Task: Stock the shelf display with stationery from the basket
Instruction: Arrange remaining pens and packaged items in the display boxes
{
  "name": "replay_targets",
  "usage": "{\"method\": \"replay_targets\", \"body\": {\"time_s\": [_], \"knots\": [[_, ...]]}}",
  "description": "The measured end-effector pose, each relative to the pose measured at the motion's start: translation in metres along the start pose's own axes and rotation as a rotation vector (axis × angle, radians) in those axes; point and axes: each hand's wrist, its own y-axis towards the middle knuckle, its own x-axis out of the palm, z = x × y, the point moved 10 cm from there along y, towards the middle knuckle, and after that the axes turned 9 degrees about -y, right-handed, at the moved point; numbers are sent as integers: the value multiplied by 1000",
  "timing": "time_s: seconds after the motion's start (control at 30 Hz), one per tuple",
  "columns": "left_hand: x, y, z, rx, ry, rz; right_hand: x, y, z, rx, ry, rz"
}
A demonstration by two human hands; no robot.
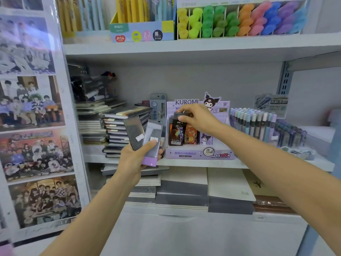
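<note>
A purple Kuromi display box stands on the middle shelf with a few lead-refill packs upright inside. My right hand pinches the top of a dark refill pack standing at the left end of the box. My left hand holds two flat packs in front of the shelf, a dark one and a clear one with a purple end, fanned upward. The basket is out of view.
Stacked notebooks fill the shelf left of the box; a pen display stands at its right. Highlighters and pen boxes sit on the shelf above, paper pads below. A photo panel covers the left side.
</note>
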Motion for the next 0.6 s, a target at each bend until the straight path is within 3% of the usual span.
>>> {"method": "replay_targets", "body": {"time_s": [0.3, 0.6], "knots": [[1, 3, -6, -21, -16, -45, 11, 13, -7, -30, -95, -98], [7, 2, -11, -49, -42, -84, 8, -13, 0, -13, 64, 225]]}}
